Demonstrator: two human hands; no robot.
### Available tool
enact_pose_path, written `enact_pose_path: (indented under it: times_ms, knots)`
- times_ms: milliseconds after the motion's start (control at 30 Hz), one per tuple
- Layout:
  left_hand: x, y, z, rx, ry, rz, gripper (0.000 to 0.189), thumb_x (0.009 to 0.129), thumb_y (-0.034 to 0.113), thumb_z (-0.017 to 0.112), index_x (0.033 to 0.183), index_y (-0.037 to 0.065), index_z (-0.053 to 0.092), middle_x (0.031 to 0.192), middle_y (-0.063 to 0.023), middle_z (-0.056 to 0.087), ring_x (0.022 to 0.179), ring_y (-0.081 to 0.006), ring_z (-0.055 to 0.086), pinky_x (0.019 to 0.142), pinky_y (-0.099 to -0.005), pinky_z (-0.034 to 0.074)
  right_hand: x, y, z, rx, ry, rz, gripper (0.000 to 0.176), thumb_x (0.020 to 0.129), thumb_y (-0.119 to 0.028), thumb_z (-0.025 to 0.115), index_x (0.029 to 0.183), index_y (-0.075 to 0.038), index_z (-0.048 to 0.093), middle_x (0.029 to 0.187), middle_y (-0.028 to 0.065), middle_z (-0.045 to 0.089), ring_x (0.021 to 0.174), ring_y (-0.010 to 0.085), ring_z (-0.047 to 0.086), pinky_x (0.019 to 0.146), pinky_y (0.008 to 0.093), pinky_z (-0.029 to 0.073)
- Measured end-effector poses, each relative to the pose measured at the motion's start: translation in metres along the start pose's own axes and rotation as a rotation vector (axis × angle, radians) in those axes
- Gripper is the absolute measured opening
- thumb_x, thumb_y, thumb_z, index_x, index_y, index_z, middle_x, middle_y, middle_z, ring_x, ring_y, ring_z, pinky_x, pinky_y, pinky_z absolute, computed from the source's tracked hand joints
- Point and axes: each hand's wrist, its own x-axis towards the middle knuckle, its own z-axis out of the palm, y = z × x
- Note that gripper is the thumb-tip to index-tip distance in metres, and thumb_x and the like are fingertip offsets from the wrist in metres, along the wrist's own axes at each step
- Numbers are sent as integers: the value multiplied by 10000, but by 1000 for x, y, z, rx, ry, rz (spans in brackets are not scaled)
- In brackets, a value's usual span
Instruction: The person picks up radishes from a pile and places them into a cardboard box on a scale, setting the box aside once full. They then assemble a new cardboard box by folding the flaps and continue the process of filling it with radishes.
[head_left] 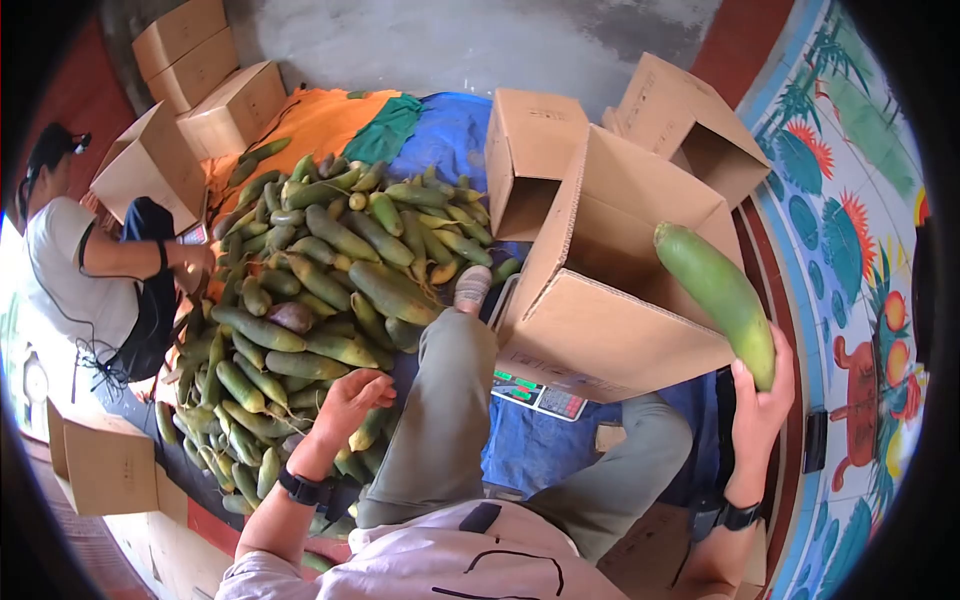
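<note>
My right hand [762, 395] is wrapped round the lower end of a long green radish [715, 290]. The radish slants up and left across the rim of an open cardboard box [620, 335]. That box stands in front of me on a digital scale [540, 394], with its inside in shadow. Over the near edge of a large heap of green radishes [320, 255], my left hand [355, 403] hovers with its fingers loosely bent and nothing visible in them. Beneath it, a radish [368, 430] partly shows.
Another person [90, 260] crouches at the left, reaching to the heap beside a tilted box [150, 170]. More cardboard boxes [690, 130] stand at the back right and back left. Blue sheeting [440, 140] covers the floor. A painted wall [850, 250] borders the right.
</note>
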Motion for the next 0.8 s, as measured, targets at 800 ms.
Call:
enact_pose_path:
  times_ms: [800]
  knots:
    - [24, -238, -49, 1038, 163, -434, 576, 757, 342, 668, 1254, 115, 486, 1237, -177, 505, 1137, -336, 530, 942, -421, 450, 81, 75, 71, -297, -220, -27, 195, 832, -92, 614, 1018, -33, 623, 901, 176, 638, 828, 339, 629, 748, 379, 493]
